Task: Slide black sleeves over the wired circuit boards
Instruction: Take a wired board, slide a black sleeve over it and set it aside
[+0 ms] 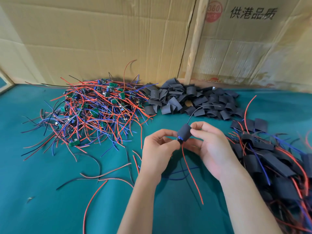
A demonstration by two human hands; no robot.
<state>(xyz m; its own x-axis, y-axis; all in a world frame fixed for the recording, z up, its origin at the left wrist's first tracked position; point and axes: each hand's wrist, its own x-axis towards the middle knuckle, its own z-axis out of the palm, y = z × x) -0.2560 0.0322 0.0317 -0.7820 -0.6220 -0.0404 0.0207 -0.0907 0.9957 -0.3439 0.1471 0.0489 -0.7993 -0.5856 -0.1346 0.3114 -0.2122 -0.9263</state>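
Both forearms enter from the bottom edge and meet above the green worktop [50, 191]. Left hand [157, 150] has its fingers curled, thumb and forefinger pinching the lower end of a black sleeve [184, 133], where a blue part of the circuit board [180, 138] shows. Right hand [213, 149] pinches the sleeve's upper side between thumb and forefinger, the other fingers loosely curled below it. Sleeve sits tilted between the two sets of fingertips, held off the worktop. One red wire [191, 173] hangs from its lower end; a black wire [196, 110] leaves the upper end. Unsleeved boards pile [94, 105] lies far left, empty sleeves pile [190, 98] behind, sleeved units pile [273, 162] right. Cardboard wall [101, 39] stands behind.
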